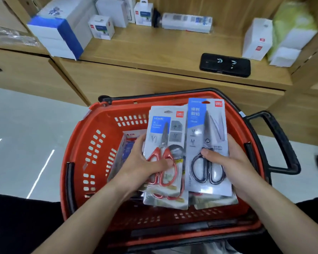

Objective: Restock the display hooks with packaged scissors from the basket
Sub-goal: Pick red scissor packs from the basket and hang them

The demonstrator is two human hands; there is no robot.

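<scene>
While the left hand (pixel 145 163) curls round the red-handled scissors pack (pixel 163 132) at centre frame, the right hand (pixel 227 159) pinches the black-handled scissors pack (pixel 204 125) over the basket (pixel 103 116)

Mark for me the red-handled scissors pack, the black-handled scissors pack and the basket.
red-handled scissors pack (pixel 163 143): head view, on the blades near the pivot.
black-handled scissors pack (pixel 207 140): head view, on the pivot screw.
basket (pixel 106 118): head view, on its far-left inner wall.
</scene>
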